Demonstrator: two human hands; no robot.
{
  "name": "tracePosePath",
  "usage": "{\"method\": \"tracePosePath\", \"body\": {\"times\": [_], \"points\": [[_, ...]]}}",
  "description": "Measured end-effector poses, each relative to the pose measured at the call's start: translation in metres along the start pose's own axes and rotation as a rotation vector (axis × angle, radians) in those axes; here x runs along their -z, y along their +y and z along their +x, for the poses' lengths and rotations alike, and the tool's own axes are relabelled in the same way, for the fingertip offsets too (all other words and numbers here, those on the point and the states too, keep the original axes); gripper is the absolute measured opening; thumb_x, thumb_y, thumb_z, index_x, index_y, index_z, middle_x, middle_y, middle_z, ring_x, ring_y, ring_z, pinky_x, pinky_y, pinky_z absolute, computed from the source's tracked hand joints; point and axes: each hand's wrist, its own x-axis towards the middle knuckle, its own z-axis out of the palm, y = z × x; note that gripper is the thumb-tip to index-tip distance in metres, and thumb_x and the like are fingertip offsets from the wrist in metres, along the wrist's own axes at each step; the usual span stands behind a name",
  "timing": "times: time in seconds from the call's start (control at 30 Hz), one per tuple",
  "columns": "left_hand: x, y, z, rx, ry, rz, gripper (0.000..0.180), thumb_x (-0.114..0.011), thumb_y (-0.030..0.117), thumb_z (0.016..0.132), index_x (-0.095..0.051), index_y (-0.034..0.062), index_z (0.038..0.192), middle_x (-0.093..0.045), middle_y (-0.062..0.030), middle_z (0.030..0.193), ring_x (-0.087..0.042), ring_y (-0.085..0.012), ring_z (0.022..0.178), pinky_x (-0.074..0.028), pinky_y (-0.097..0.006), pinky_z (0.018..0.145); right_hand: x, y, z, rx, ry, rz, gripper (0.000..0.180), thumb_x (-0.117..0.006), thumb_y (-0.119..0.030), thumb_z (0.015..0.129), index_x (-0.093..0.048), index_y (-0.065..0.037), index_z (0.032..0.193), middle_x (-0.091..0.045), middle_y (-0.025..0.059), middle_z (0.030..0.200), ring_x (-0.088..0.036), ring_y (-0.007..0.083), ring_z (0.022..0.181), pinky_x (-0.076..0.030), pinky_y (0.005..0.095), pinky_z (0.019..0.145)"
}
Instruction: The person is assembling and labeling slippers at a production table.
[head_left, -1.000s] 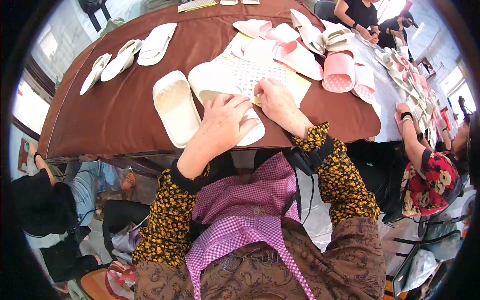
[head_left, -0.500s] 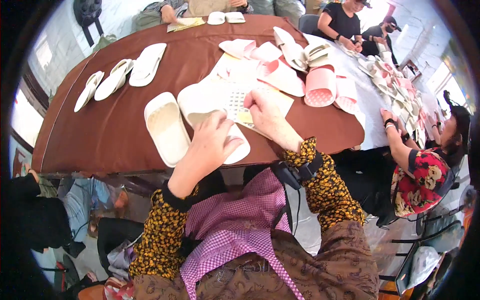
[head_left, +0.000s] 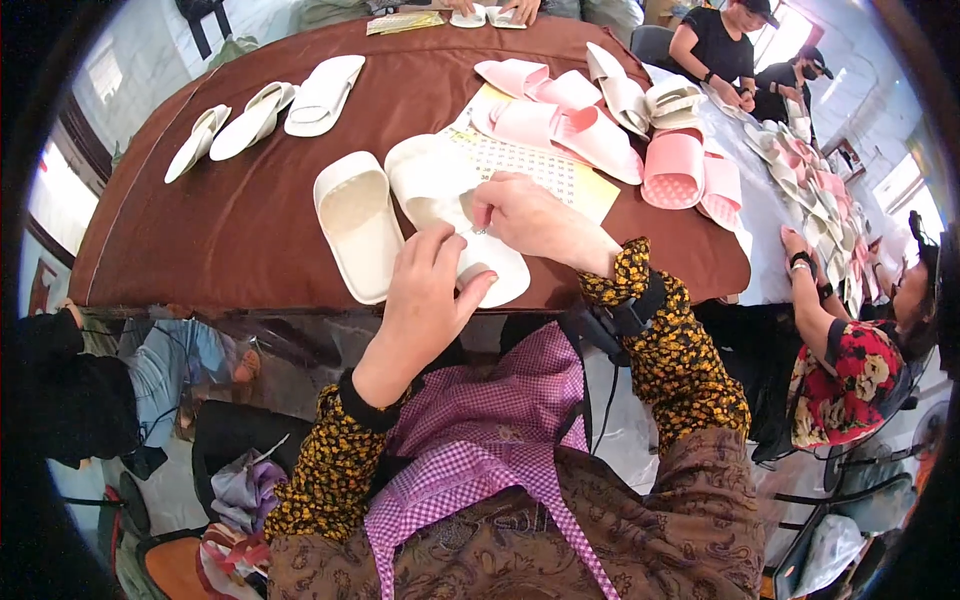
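Two white slippers lie side by side near the table's front edge. The left slipper (head_left: 352,228) shows its pale insole. My left hand (head_left: 428,300) rests on the right slipper (head_left: 418,165), its fingers bent lightly at the strap and its thumb spread apart over the sole. Over that same slipper, my right hand (head_left: 545,222) has its thumb and forefinger pinched together near the left fingertips. Whatever sits in the pinch is too small to make out. A yellow-edged sheet of small labels (head_left: 592,190) lies just beyond my right hand.
Pink slippers (head_left: 672,165) and further white ones cluster behind the sheet. More white slippers (head_left: 325,95) stand at the far left on the brown-covered table (head_left: 240,230). A person's hands (head_left: 515,10) handle slippers across the table. A slipper pile (head_left: 810,200) and co-workers are at right.
My right hand has come off the label sheet and moved to the slipper, close to my left fingertips. At the far edge, another person's hands have moved onto the white slippers.
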Motion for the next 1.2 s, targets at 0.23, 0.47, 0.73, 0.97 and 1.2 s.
{"method": "tracePosePath", "body": {"times": [0.23, 0.47, 0.73, 0.97, 1.2], "points": [[0.002, 0.000, -0.001, 0.014, -0.013, -0.015, 0.040, -0.072, 0.020, 0.077, -0.053, -0.0010, 0.105, -0.053, -0.0170, 0.113, -0.051, -0.0364, 0.103, -0.041, -0.043, 0.090, 0.001, 0.003, 0.001, -0.054, -0.129, -0.039, 0.007, -0.053, -0.004, 0.078, -0.059, -0.002, 0.080, -0.058, 0.0178, 0.079, -0.057, 0.0347, 0.079, -0.045, 0.0404, 0.069], [0.003, 0.003, 0.001, 0.017, -0.046, 0.001, 0.043, -0.072, 0.020, 0.077, -0.056, 0.0020, 0.112, -0.053, -0.0158, 0.113, -0.050, -0.0353, 0.103, -0.041, -0.043, 0.090, -0.005, 0.003, -0.006, 0.006, -0.061, -0.119, 0.009, -0.052, -0.002, 0.075, -0.060, -0.002, 0.080, -0.059, 0.0173, 0.079, -0.056, 0.0365, 0.084, -0.044, 0.0426, 0.074], [0.003, 0.003, 0.005, -0.011, -0.080, 0.064, 0.044, -0.071, 0.021, 0.076, -0.060, 0.0058, 0.116, -0.051, -0.0171, 0.111, -0.049, -0.0352, 0.101, -0.041, -0.043, 0.089, -0.006, 0.004, -0.010, -0.014, -0.039, -0.077, 0.008, -0.054, -0.002, 0.075, -0.059, -0.003, 0.082, -0.057, 0.0179, 0.083, -0.055, 0.0372, 0.086, -0.044, 0.0424, 0.075], [0.002, 0.002, 0.007, -0.033, -0.087, 0.093, 0.038, -0.071, 0.021, 0.076, -0.064, 0.0059, 0.110, -0.051, -0.0179, 0.110, -0.049, -0.0351, 0.100, -0.042, -0.044, 0.087, -0.005, 0.008, -0.011, -0.041, -0.036, -0.065, 0.011, -0.055, -0.003, 0.076, -0.061, -0.002, 0.085, -0.061, 0.0190, 0.085, -0.058, 0.0383, 0.085, -0.046, 0.0441, 0.071], [0.000, -0.001, 0.006, -0.060, -0.077, 0.127, 0.038, -0.071, 0.026, 0.075, -0.065, 0.0046, 0.107, -0.050, -0.0164, 0.108, -0.048, -0.0336, 0.100, -0.043, -0.042, 0.087, -0.006, 0.008, -0.033, 0.092, 0.095, -0.040, 0.022, -0.057, -0.002, 0.074, -0.066, -0.004, 0.094, -0.062, 0.0154, 0.085, -0.058, 0.0355, 0.084, -0.047, 0.0408, 0.075]]}}
